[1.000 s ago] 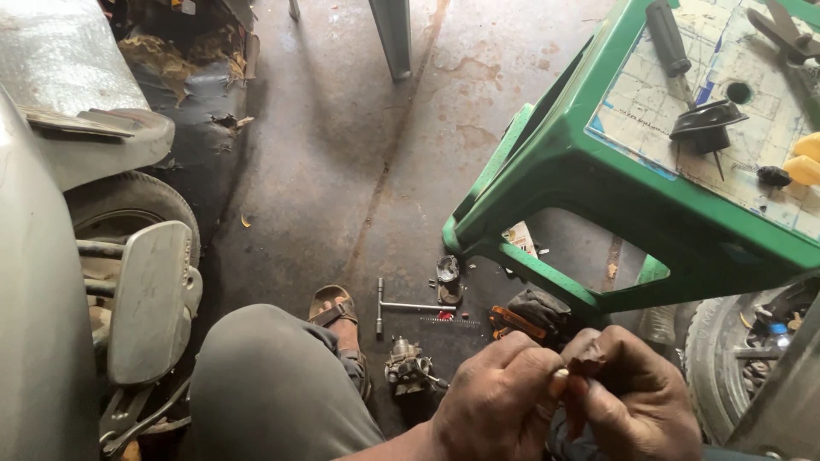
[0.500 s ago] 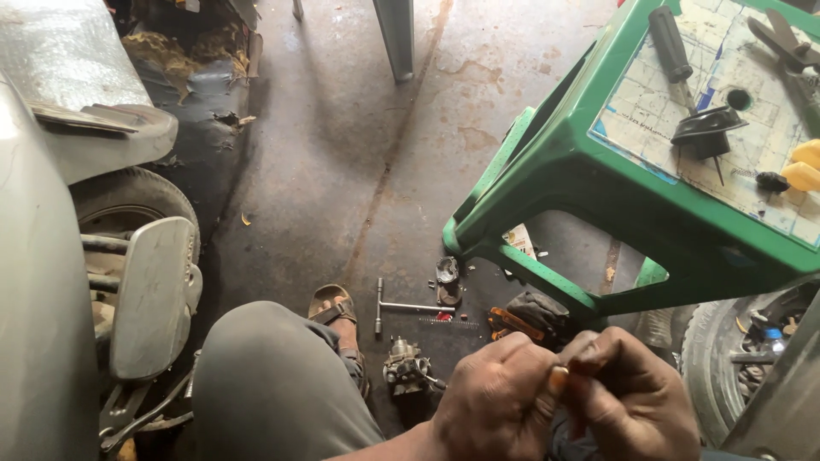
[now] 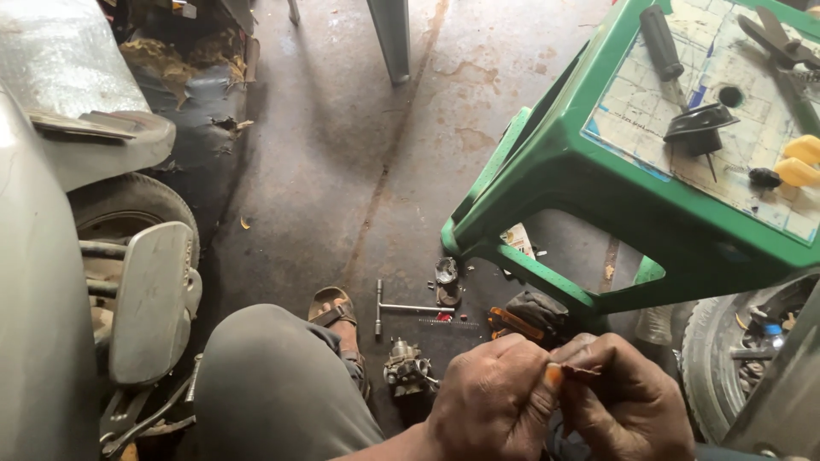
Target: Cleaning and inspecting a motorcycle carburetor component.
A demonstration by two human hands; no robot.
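Left hand (image 3: 494, 401): closed, fingertips pinching one small thin reddish-brown scrap (image 3: 574, 371) from the left.
Right hand (image 3: 628, 401): closed too, thumb and fingers pressed on the same scrap from the right; two hands touching, low at the frame's bottom edge.
Scrap: one piece, held between both hands above the floor, in front of the knee; kind too small to tell.
Knee: one grey-trousered leg (image 3: 273, 393) just left of the hands, one brown sandalled foot (image 3: 335, 309) beyond it.
Floor nearby: one small grimy metal carburettor-like part (image 3: 408, 369) just beside the left hand; one steel T-handled wrench (image 3: 401, 307) lying flat past it; one dark bundle with an orange strip (image 3: 528, 316) just above the hands.
Table: one green plastic stool-shaped table (image 3: 598, 196) to the upper right, carrying one black-handled screwdriver (image 3: 661, 43), one black funnel-like cap (image 3: 699, 126), two yellow rounded handles (image 3: 803, 160).
Wheels: two tyres, one at left (image 3: 128, 205) beside a grey footrest plate (image 3: 152, 299), one at lower right (image 3: 726, 341).
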